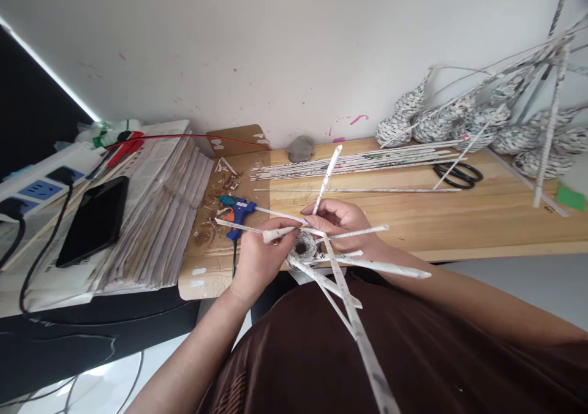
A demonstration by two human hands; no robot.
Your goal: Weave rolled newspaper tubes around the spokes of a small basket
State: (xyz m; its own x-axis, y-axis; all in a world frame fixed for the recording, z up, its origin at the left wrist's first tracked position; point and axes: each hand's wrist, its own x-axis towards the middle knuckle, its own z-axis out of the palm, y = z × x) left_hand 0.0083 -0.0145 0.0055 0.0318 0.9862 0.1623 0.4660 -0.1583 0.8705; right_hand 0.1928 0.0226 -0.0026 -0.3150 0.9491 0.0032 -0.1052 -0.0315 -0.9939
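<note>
A small round piece woven from rolled newspaper [304, 246] is between my hands at the table's front edge, with several paper tubes [342, 288] sticking out around it. My left hand [265, 252] is closed on a paper tube at the left side of the weave. My right hand [339, 219] pinches the tubes at the far side, where one tube [327, 180] points up and away. A long tube bends at the weave and runs down toward my lap. The fingertips partly cover the rim.
Beyond my left hand lies a blue glue gun [239, 209] on stained cardboard [206, 242]. Stacked papers [160, 218], a phone [94, 219] and a power strip [41, 187] are at left. Loose tubes [358, 164], black scissors [458, 174] and woven gourd shapes [432, 123] lie behind, toward the right.
</note>
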